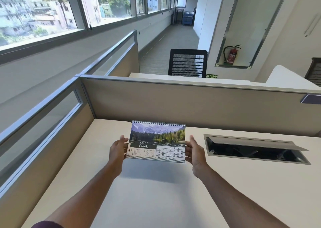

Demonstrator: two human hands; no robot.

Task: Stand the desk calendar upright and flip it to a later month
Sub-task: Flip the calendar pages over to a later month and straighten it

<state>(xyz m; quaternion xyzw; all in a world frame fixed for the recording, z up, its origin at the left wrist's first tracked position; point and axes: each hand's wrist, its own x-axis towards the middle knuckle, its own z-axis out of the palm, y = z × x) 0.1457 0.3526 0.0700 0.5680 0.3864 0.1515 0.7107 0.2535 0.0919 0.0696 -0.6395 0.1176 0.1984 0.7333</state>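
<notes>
Bare skin on both sides: my left hand and right hand each clasp a short edge of the desk calendar, fingers behind the card and thumbs toward the front, so both are closed on it, not spread. Between them I have the calendar lifted clear of the desk, its face turned to me and its wire spiral binding along the top edge. A shadow lies on the desk just below and in front of it, which tells me it is not yet set down. The page showing reads APRIL, with a mountain lake photograph above the date grid.

As I judge it, the task is partway. The calendar is already held roughly upright, but it is not standing on its own base, and I cannot tell whether the easel foot behind it is spread. Whether April is the starting page or the later month, I cannot say from this view alone; I would treat the flip as still owed. What remains is to plant it on the desk and turn a leaf over the spiral.

Counting outward: one calendar, two hands, one desk, one open cable hatch set in the desk to my right, one partition behind the desk, one mesh office chair beyond that, and one fire extinguisher in a wall niche.
</notes>
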